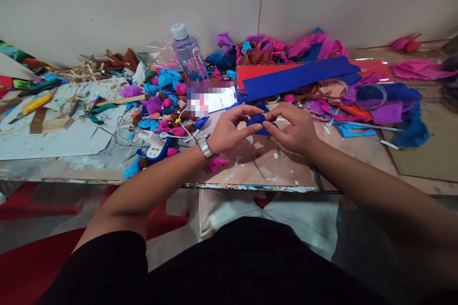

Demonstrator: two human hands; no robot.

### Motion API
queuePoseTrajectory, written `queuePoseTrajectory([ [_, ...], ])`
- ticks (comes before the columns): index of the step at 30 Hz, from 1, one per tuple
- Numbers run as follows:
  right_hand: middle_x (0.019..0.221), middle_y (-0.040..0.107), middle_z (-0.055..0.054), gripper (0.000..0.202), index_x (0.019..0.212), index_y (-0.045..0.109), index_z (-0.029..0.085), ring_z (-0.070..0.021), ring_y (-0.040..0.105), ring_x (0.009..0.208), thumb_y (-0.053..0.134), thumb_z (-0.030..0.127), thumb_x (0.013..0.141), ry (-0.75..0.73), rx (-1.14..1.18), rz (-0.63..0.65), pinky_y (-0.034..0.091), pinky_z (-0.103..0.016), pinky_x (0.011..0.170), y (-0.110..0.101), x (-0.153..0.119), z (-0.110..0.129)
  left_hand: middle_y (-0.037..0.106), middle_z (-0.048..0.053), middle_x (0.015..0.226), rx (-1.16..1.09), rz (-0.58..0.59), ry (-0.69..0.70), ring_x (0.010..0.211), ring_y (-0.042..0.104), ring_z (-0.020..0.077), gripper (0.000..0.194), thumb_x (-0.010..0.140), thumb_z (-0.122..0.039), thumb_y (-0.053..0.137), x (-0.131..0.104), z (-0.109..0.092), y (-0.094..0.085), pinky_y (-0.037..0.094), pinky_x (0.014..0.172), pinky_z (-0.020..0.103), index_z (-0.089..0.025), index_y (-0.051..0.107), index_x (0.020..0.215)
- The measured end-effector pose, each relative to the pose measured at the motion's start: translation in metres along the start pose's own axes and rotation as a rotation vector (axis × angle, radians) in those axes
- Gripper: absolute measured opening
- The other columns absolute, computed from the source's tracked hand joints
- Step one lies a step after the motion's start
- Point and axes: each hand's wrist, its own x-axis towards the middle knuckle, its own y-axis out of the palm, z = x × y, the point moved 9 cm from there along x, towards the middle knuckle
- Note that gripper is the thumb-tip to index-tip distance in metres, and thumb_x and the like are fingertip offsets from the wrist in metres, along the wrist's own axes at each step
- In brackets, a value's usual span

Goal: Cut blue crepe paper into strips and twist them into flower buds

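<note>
Left of your hands lie a white power strip (154, 145) and a heap of small rolled paper buds (168, 105), with a water bottle (189, 55) and a phone (214, 100) beyond your left hand (229, 128), which wears a wristwatch (205, 147). Both hands meet, your left hand and right hand (293, 126) pinching a dark blue crepe-paper piece (259, 123) between their fingertips, just above the table edge. Pinching too hard could likely tear the thin paper, and a loose pink bud (217, 164) below your left wrist could be swept off; a blue paper strip (300, 76) lies beyond your right hand.
</note>
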Motion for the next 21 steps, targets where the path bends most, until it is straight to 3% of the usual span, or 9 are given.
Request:
queuePoseTrajectory([
  [3,0.083,0.077,-0.002,0.022,0.089,0.070,0.026,-0.0220,0.070,0.078,0.074,0.043,0.101,-0.020,0.002,-0.004,0.051,-0.039,0.077,-0.0001,0.0002,0.0015,0.083,0.009,0.123,0.009,0.002,-0.003,0.111,0.077,0.0195,0.047,0.087,-0.053,0.092,-0.0002,-0.0004,-0.0002,0.061,0.100,0.035,-0.023,0.079,0.121],
  [10,0.086,0.080,-0.003,0.023,0.094,0.074,0.026,-0.0225,0.073,0.078,0.076,0.048,0.101,-0.029,0.007,-0.026,0.053,-0.039,0.078,0.0002,-0.0003,-0.0022,0.083,0.010,0.122,-0.092,0.011,-0.024,0.106,0.079,0.0182,0.044,0.088,-0.051,0.092,0.0012,0.0018,-0.0005,0.064,0.095,0.033,-0.021,0.079,0.119],
  [18,0.084,0.079,-0.003,0.024,0.090,0.071,0.026,-0.0224,0.071,0.078,0.075,0.047,0.102,-0.028,-0.003,-0.015,0.053,-0.040,0.078,-0.0006,0.0002,0.0006,0.085,0.008,0.116,-0.061,0.008,-0.027,0.101,0.080,0.0176,0.040,0.086,-0.046,0.095,0.0008,-0.0003,-0.0027,0.065,0.093,0.033,-0.022,0.083,0.116],
  [21,0.084,0.078,-0.002,0.023,0.089,0.070,0.026,-0.0220,0.071,0.077,0.075,0.045,0.102,-0.032,0.009,-0.023,0.053,-0.040,0.078,-0.0026,0.0000,0.0021,0.086,0.008,0.117,-0.053,0.033,-0.014,0.102,0.080,0.0173,0.037,0.092,-0.047,0.089,0.0000,-0.0053,-0.0017,0.065,0.093,0.032,-0.024,0.084,0.120],
])
